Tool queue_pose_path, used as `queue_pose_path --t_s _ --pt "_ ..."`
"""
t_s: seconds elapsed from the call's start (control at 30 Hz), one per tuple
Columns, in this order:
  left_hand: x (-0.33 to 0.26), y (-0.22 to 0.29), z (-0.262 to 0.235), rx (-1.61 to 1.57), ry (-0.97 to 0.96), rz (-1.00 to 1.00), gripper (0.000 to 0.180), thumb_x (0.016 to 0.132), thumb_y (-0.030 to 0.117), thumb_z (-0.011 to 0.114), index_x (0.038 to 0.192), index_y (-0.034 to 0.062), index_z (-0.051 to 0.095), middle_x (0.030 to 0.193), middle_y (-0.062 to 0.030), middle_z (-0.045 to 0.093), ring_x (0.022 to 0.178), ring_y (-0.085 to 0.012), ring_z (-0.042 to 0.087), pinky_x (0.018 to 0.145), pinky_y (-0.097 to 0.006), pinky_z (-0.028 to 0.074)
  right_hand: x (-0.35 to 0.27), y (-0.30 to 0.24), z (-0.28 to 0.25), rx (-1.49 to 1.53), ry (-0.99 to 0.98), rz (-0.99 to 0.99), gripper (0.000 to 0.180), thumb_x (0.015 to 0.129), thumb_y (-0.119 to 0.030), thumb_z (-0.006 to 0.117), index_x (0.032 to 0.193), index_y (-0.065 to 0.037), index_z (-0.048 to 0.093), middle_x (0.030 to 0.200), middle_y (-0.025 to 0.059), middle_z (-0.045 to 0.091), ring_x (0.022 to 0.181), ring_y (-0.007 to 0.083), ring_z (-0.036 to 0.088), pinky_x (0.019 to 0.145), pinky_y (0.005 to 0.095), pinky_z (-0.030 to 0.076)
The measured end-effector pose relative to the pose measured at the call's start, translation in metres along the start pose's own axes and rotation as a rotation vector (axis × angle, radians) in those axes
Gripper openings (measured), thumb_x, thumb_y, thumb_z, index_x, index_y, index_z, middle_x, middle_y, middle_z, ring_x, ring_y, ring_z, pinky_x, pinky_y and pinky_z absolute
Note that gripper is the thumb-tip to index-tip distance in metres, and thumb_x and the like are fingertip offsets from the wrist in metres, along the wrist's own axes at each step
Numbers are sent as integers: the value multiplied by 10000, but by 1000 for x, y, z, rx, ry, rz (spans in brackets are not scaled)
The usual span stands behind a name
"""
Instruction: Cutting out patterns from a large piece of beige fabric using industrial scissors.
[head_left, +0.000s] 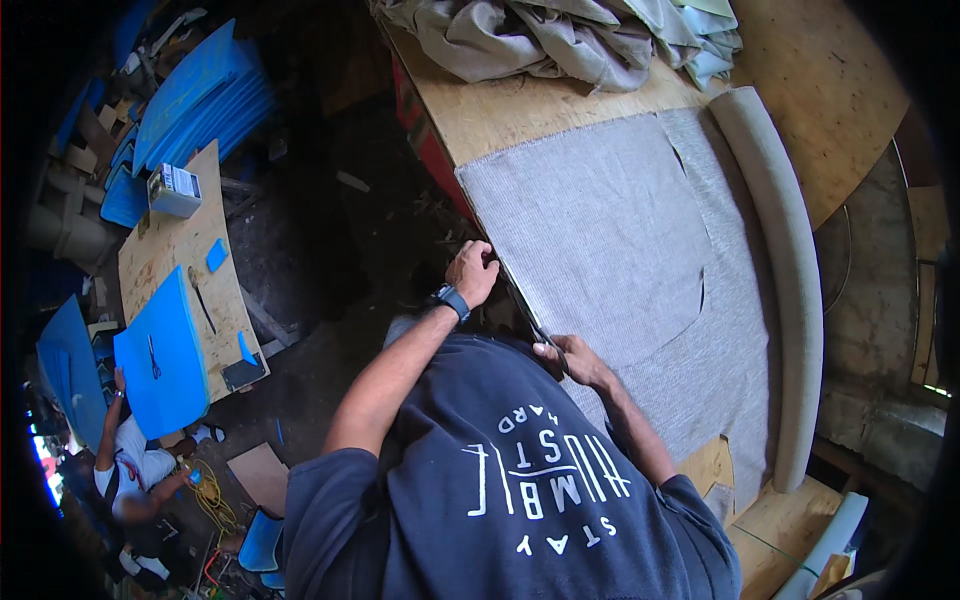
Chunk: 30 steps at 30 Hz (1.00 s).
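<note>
- Fingers of the right hand (578, 360) close around the handles of dark scissors (542, 336); how far the blades are parted cannot be told.
- Fingers of the left hand (472, 272) are curled, thumb near forefinger, at the left edge of the cloth; whether they pinch it cannot be told.
- The scissors lie along that edge, pointing toward the left hand. Judged hazard: a long stroke could nick the left fingers if they stay in the blade's line.
- The grey cloth panel (590, 240) lies flat over a wider grey cloth sheet (738, 190). Dark gaps show at the panel's right edge; no weight is seen on it. Judged hazard: a pull by either hand could slide the layers apart and spoil the outline.
- Right of these, a cloth roll (780, 290) rests on the sheet's far side; if it turned, it could drag the sheet.
- The wooden worktop (500, 125) carries all this, with a crumpled cloth heap (540, 50) at its far end.
</note>
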<state>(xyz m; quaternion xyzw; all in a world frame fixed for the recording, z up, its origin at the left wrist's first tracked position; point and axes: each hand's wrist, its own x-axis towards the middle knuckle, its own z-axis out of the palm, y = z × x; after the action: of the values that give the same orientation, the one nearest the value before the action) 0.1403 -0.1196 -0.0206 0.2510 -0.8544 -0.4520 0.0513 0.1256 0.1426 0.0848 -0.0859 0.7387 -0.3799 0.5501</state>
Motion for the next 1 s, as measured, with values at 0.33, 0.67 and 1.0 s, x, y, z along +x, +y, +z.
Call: queue_pose_path --t_s 0.33,0.67,1.0 --pt "-8 8 -8 28 15 7 122 880 200 692 905 81 683 930 -89 703 880 -311 677 760 -430 536 8 -5 -4 -84 -22 29 775 855 -719 657 954 47 709 745 97 640 715 204 614 642 382 485" --pt "-9 12 -27 -107 -47 -2 122 864 157 688 875 35 677 867 -109 716 812 -252 695 746 -367 538 49 -18 -3 -109 11 -53 794 861 -755 611 873 35 695 674 79 591 663 204 580 611 398 469" --pt "-5 7 -29 -98 -85 -65 141 881 163 673 915 26 684 848 -105 717 787 -220 690 726 -342 535 55 -10 2 -167 108 -106 705 864 -677 683 714 10 633 593 45 534 576 154 493 524 407 410"
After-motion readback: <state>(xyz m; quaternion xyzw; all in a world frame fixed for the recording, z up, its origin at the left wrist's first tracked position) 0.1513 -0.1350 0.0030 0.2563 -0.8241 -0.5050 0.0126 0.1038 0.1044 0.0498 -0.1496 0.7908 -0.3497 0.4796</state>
